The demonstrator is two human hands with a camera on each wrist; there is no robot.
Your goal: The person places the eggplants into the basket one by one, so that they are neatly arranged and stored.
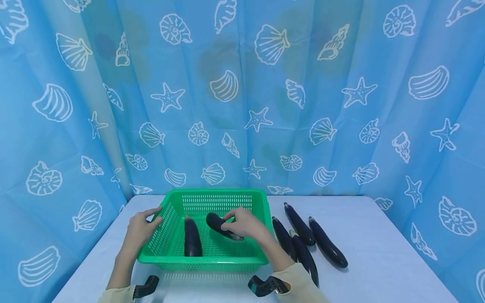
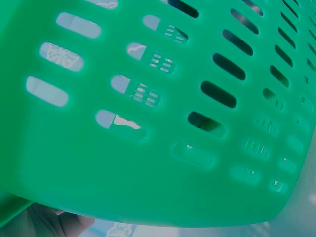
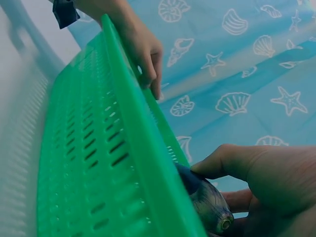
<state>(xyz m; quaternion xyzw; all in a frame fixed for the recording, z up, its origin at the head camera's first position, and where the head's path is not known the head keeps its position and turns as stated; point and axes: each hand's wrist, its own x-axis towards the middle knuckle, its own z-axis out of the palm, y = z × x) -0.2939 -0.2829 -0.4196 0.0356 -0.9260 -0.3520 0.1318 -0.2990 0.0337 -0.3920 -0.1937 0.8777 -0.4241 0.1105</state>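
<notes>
A green plastic basket (image 1: 206, 266) with slotted walls stands on the table. My left hand (image 1: 142, 229) is at its left side, thumb and fingers pinching the rim; the right wrist view shows that same left hand (image 3: 143, 54) over the far end. Inside the basket, my right hand (image 1: 242, 223) grips a dark purple eggplant (image 1: 214, 221) from above, tilted over the basket floor. Its stem end (image 3: 217, 212) shows beneath the thumb in the right wrist view. Another eggplant (image 1: 192, 237) lies lengthwise in the basket's left half.
Several eggplants (image 1: 327, 244) lie loosely grouped on the white table (image 1: 379, 252) to the right of the basket, some beside my right forearm. A blue curtain (image 1: 242, 105) with white shell and starfish prints hangs behind and at both sides.
</notes>
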